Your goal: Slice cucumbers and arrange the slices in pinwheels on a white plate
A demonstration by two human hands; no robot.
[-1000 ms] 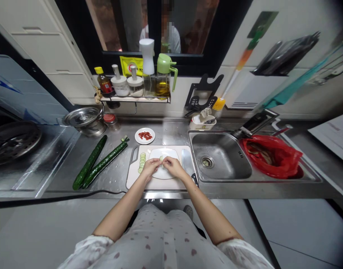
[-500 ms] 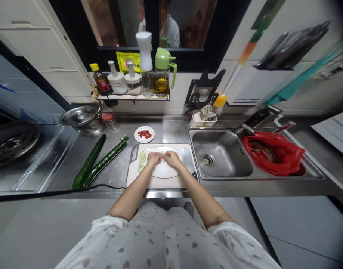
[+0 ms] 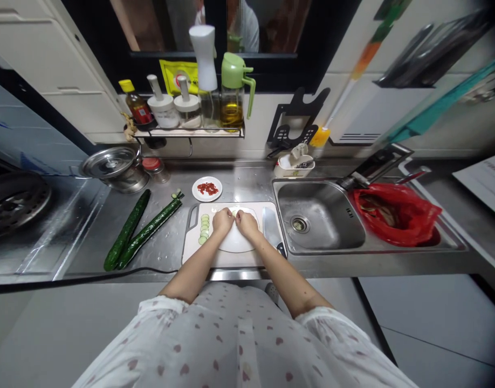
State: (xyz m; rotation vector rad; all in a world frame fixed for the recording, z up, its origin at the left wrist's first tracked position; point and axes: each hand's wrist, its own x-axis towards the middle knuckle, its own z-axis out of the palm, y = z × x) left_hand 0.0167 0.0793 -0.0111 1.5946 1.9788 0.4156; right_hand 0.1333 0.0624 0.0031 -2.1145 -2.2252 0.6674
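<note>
Over the far part of a white plate, my left hand and my right hand meet with fingers pinched together. Between their fingertips shows a bit of a pale green cucumber slice, mostly hidden. The plate rests on a white cutting board. Left of it, a column of overlapping cucumber slices lies on the board. A kitchen knife lies along the board's right side, its dark handle toward me.
Two whole cucumbers lie on the steel counter at left. Behind the board stands a small plate of chopped red pieces. To the right is a sink with a red plastic bag beside it. A lidded pot stands back left.
Both hands have shifted slightly toward the far edge of the plate, and the fingers are more curled. The view has tilted down a little.
</note>
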